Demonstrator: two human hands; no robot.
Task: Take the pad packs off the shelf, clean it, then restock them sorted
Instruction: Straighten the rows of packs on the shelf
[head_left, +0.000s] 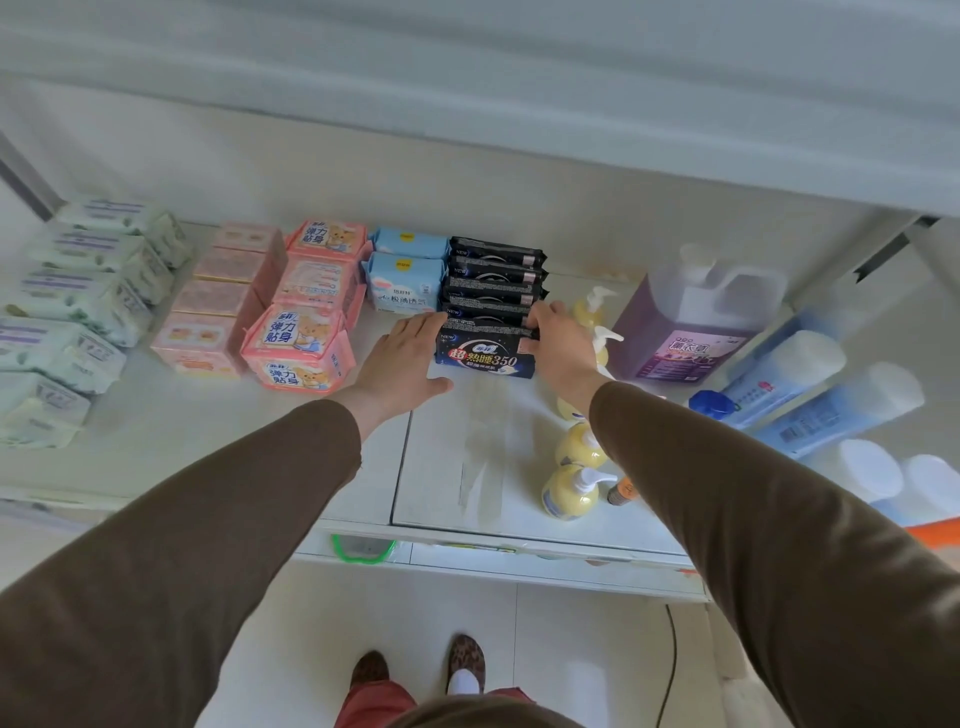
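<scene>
- Fingers of both hands bracket the front dark pack (485, 351) on the shelf (519, 467): left hand (402, 358) flat, fingers together; right hand (558, 340) curled over its far end, fingertips hidden.
- Bare shelf lies open before the pack; soap bottles (571, 491) crowd its right.

Shop: shelf (519, 499) stocked with rowed pad packs (296, 306).

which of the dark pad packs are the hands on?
The frontmost dark pack, the one showing "350" on its face. The left hand and right hand flank its ends; the other dark packs sit in the row behind it, untouched.
</scene>
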